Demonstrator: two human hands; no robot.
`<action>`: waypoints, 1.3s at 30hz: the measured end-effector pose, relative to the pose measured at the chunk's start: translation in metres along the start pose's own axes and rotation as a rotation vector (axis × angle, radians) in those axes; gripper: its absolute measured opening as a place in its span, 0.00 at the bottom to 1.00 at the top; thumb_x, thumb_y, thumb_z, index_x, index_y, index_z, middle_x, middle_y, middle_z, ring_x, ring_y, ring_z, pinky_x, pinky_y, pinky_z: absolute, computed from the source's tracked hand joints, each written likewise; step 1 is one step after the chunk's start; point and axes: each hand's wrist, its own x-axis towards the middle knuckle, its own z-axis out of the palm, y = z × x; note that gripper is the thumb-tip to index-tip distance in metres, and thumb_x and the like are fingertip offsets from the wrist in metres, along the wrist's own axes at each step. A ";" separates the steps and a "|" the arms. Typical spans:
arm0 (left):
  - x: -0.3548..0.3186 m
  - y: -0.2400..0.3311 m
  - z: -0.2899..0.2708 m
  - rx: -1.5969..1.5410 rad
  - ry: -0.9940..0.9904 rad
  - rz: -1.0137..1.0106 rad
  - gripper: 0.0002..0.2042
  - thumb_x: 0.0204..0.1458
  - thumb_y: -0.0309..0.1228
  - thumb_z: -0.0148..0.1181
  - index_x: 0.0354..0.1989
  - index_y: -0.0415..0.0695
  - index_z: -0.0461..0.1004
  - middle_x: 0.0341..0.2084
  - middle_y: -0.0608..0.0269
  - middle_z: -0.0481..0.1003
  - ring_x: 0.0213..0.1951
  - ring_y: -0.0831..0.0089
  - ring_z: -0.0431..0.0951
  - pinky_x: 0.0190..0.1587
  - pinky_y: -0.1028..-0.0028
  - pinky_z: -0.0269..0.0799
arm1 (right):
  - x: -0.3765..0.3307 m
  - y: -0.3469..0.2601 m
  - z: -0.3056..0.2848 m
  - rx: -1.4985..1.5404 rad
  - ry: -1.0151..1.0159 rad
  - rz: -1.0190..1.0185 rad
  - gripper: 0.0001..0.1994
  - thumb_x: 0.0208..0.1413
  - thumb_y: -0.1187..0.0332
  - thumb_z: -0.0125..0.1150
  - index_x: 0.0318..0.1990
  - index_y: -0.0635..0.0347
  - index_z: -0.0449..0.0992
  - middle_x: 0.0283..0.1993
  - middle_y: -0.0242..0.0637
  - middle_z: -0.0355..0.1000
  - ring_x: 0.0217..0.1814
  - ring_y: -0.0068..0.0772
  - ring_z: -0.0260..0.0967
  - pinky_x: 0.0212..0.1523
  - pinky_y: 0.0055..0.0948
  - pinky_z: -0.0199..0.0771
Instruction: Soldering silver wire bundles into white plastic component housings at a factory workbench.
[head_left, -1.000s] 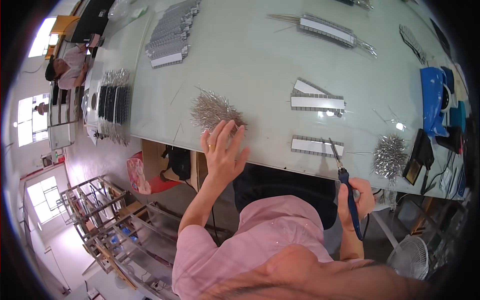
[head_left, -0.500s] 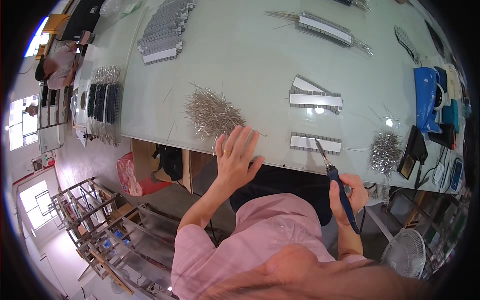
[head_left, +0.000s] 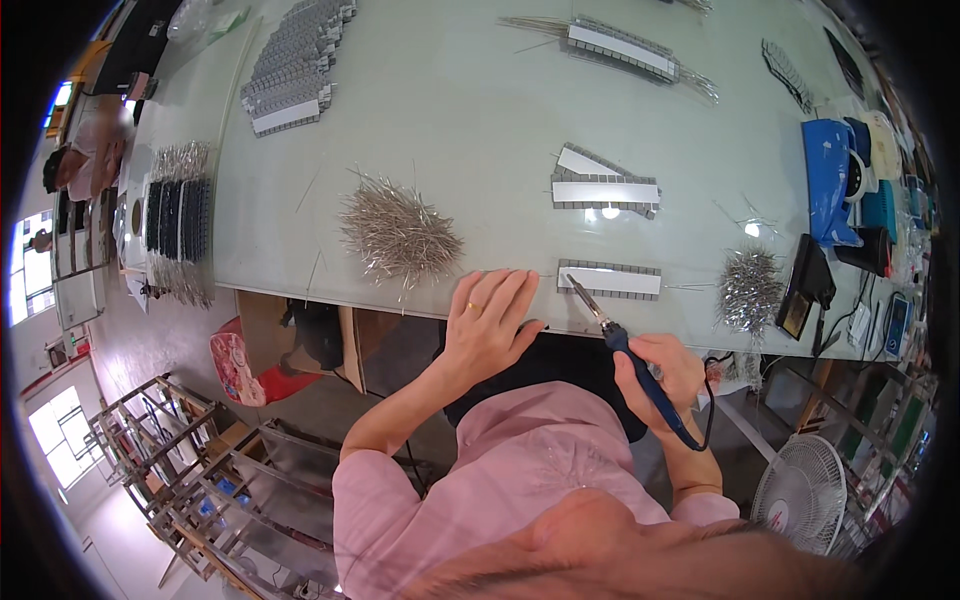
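My right hand (head_left: 668, 375) is closed around the dark blue handle of a soldering iron (head_left: 622, 335). The iron's metal tip rests at or just over the left end of a white strip with a grey segmented edge (head_left: 610, 281), near the table's front edge. My left hand (head_left: 495, 320) lies low at that strip's left, fingers stretched and close together, thumb apart. A thin wire (head_left: 546, 276) pokes out from its fingertips toward the strip; the grip on it is partly hidden. Left of this hand spreads a heap of thin silvery wire pieces (head_left: 402, 235).
Two crossed strips (head_left: 605, 190) lie beyond. A bundle of strips with wires (head_left: 620, 52) is farther back. Stacked grey strips (head_left: 290, 75) sit far left. Another wire heap (head_left: 750, 290), a black box (head_left: 800, 290) and a blue item (head_left: 830, 180) stand right. A fan (head_left: 800, 495) stands below.
My left hand has slid right from the wire heap to the strip's left end, the thin wire moving along. The iron's tip has shifted left along the strip. The whole view has turned slightly.
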 end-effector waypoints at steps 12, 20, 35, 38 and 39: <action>0.001 0.000 0.002 0.015 0.003 0.013 0.28 0.46 0.40 0.65 0.57 0.41 0.73 0.53 0.61 0.70 0.55 0.65 0.67 0.61 0.59 0.57 | 0.011 -0.004 0.008 0.033 -0.076 -0.001 0.12 0.40 0.79 0.71 0.34 0.63 0.75 0.28 0.44 0.75 0.25 0.39 0.74 0.25 0.28 0.73; 0.001 -0.001 0.000 0.016 0.003 0.000 0.28 0.47 0.41 0.64 0.57 0.41 0.72 0.53 0.62 0.70 0.56 0.66 0.68 0.59 0.57 0.60 | 0.014 -0.005 0.008 0.026 -0.083 0.008 0.12 0.40 0.79 0.71 0.34 0.63 0.75 0.28 0.44 0.75 0.25 0.39 0.74 0.24 0.28 0.73; 0.001 -0.002 0.002 0.029 0.006 0.030 0.28 0.45 0.40 0.65 0.56 0.42 0.73 0.53 0.63 0.71 0.55 0.66 0.68 0.60 0.58 0.58 | 0.016 -0.005 0.008 0.040 -0.096 0.007 0.12 0.41 0.79 0.71 0.34 0.63 0.74 0.28 0.43 0.75 0.25 0.39 0.74 0.25 0.28 0.73; 0.000 -0.002 0.002 0.029 0.003 0.027 0.28 0.45 0.41 0.65 0.56 0.43 0.73 0.53 0.63 0.71 0.55 0.66 0.68 0.60 0.58 0.58 | 0.015 -0.003 0.010 0.038 -0.096 0.005 0.12 0.41 0.79 0.71 0.34 0.63 0.74 0.29 0.43 0.75 0.25 0.39 0.75 0.25 0.28 0.73; 0.000 -0.002 0.002 0.030 0.005 0.027 0.28 0.45 0.41 0.65 0.57 0.43 0.73 0.53 0.63 0.71 0.55 0.66 0.68 0.60 0.58 0.57 | 0.015 -0.003 0.010 0.033 -0.098 0.004 0.13 0.41 0.79 0.71 0.34 0.63 0.74 0.29 0.43 0.75 0.25 0.39 0.75 0.25 0.28 0.73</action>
